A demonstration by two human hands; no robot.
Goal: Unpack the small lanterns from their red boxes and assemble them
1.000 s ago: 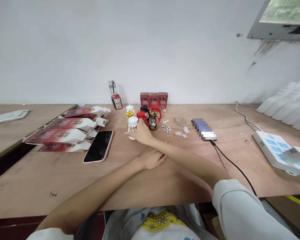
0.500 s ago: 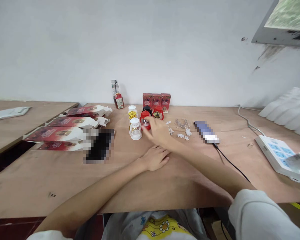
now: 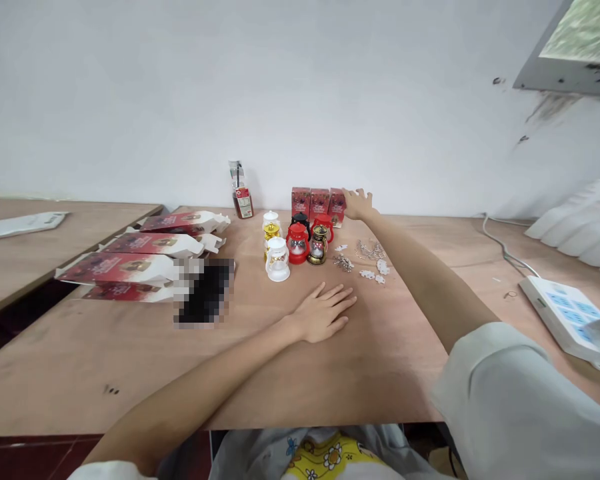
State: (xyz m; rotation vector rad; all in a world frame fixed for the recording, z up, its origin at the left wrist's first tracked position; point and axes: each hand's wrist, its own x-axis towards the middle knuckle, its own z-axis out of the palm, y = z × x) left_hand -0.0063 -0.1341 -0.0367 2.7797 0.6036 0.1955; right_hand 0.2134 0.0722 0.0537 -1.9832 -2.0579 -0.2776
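My left hand [image 3: 325, 313] lies flat on the table, fingers spread, holding nothing. My right hand [image 3: 360, 204] reaches to the back by the wall, beside the rightmost of three small red boxes [image 3: 337, 208]. Its fingers are apart with nothing visible in them; whether it touches the box I cannot tell. Between the hands stands a cluster of small lanterns: a white one [image 3: 278, 260] in front, a red one [image 3: 297, 244], a bronze-coloured one [image 3: 318, 245], and gold, black, white and red ones behind. Metal wire pieces [image 3: 371, 249] and white tags [image 3: 367, 274] lie to their right.
Unfolded red-and-white cartons [image 3: 130, 267] lie at the left, with a blurred dark phone [image 3: 205, 291] beside them. A bottle [image 3: 243, 202] stands against the wall [image 3: 180, 100]. At the right are a power strip [image 3: 563, 320] and a stack of white pieces [image 3: 580, 223].
My right hand has moved from over the lanterns back and right to the red boxes. The bronze-coloured lantern now stands in front of the rear red one. My left hand's fingers have spread.
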